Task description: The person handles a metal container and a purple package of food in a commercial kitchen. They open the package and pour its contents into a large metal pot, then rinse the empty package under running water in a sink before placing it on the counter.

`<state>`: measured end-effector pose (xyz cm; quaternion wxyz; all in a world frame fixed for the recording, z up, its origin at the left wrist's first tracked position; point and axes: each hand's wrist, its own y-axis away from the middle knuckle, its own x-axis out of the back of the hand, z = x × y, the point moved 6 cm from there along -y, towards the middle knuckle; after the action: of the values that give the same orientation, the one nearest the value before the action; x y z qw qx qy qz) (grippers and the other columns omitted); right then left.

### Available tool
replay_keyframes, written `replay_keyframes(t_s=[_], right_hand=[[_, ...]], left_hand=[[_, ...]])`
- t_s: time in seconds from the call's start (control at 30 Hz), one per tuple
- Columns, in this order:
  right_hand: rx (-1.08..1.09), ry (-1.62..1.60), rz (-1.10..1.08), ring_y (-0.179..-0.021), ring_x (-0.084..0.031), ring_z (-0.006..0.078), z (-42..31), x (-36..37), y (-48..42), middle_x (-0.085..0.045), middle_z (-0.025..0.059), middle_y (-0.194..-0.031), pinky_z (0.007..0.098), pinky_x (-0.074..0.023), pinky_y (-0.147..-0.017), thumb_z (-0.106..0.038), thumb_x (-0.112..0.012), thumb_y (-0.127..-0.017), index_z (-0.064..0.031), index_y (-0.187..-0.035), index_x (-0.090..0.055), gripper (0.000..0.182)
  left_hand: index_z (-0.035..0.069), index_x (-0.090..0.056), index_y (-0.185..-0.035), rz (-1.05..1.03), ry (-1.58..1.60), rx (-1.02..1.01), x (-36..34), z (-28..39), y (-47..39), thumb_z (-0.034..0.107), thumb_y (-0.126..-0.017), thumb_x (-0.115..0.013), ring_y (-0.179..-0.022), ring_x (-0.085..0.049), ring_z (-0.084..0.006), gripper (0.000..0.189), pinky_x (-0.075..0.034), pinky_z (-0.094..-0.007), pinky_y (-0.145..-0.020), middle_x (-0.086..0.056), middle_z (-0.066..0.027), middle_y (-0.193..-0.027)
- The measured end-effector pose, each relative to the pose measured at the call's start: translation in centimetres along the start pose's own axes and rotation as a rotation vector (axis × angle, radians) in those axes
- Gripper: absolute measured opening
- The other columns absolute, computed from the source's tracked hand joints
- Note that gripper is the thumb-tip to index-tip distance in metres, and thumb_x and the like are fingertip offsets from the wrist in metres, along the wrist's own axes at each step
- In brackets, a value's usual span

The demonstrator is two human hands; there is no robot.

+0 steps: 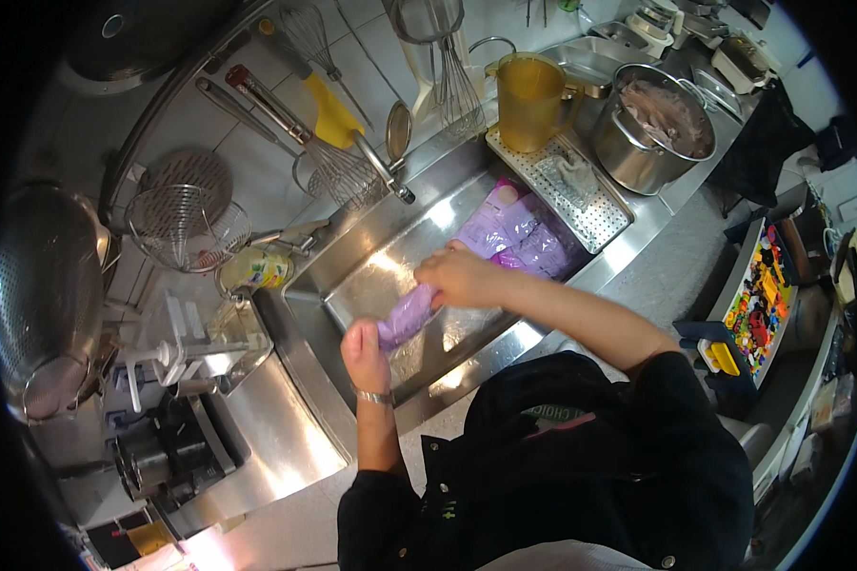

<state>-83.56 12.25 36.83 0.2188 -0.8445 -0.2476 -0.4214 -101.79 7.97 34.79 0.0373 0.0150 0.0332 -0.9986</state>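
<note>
Over the steel sink basin, a purple plastic bag is stretched between my two hands. My left hand, with a metal bracelet at the wrist, is closed on its lower left end. Its upper right end is gripped by my right hand. Several purple plastic packages lie together at the right end of the basin, just beyond my right hand. What the stretched bag contains cannot be told.
A perforated steel tray spans the sink's right end, bearing an amber plastic jug and a cloth. Beside it stands a large steel pot. The faucet reaches over the back rim; whisks hang behind.
</note>
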Motion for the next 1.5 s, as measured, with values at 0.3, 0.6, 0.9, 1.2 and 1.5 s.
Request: replay_keyframes(t_s=[0.3, 0.6, 0.9, 1.2, 1.5], right_hand=[[-0.015, 0.053, -0.015, -0.064, -0.059, 0.0304, 1.6, 3.8, 3.1, -0.058, 0.0124, -0.066, 0.0409, -0.0446, -0.056, -0.035, -0.062, -0.073, -0.0062, -0.075, -0.052, 0.03], [0.022, 0.064, 0.243, -0.055, -0.056, 0.0311, 3.3, 3.5, 6.6, -0.055, 0.0125, -0.057, 0.0419, -0.0418, -0.049, -0.048, -0.06, -0.071, -0.0085, -0.065, -0.053, 0.041], [-0.027, -0.166, 0.365, -0.058, -0.055, 0.0333, 4.3, 11.4, 15.1, -0.055, 0.0144, -0.059, 0.0412, -0.0415, -0.051, -0.043, -0.059, -0.075, -0.0074, -0.072, -0.054, 0.036], [-0.389, -0.297, 0.507, -0.061, -0.056, 0.0291, 9.1, 22.2, 38.4, -0.055, 0.0139, -0.066, 0.036, -0.041, -0.052, -0.024, -0.062, -0.078, -0.0057, -0.081, -0.052, 0.021], [-0.794, -0.28, 0.663, -0.052, -0.046, 0.0167, 16.8, 28.6, 55.3, -0.045, 0.009, -0.056, 0.0295, -0.0367, -0.049, -0.012, -0.063, -0.076, -0.0011, -0.07, -0.046, 0.021]], left_hand=[[0.004, -0.053, -0.082, 0.252, -0.447, -0.161, -4.9, 1.5, -1.6, 0.013, -0.088, -0.047, -0.069, -0.049, -0.0084, 0.012, -0.042, -0.0227, -0.065, -0.054, -0.0006, -0.073], [0.002, -0.048, -0.072, 0.388, -0.457, -0.378, -8.6, 2.0, 0.3, 0.014, -0.089, -0.043, -0.061, -0.04, -0.0074, 0.021, -0.038, -0.0242, -0.055, -0.046, 0.0005, -0.065], [0.004, -0.047, -0.075, 0.101, -0.235, -0.376, -16.5, 6.2, 1.8, 0.016, -0.092, -0.043, -0.065, -0.038, -0.0043, 0.021, -0.034, -0.0206, -0.057, -0.041, 0.0044, -0.068], [0.001, -0.051, -0.079, -0.485, -0.114, -0.14, -39.7, 4.9, 8.9, 0.015, -0.09, -0.046, -0.066, -0.041, -0.0047, 0.018, -0.036, -0.0198, -0.059, -0.046, 0.0032, -0.07], [-0.001, -0.051, -0.077, -0.969, -0.089, -0.19, -61.6, 0.9, 13.3, 0.014, -0.091, -0.044, -0.064, -0.041, -0.006, 0.021, -0.036, -0.021, -0.058, -0.044, 0.0013, -0.066]])
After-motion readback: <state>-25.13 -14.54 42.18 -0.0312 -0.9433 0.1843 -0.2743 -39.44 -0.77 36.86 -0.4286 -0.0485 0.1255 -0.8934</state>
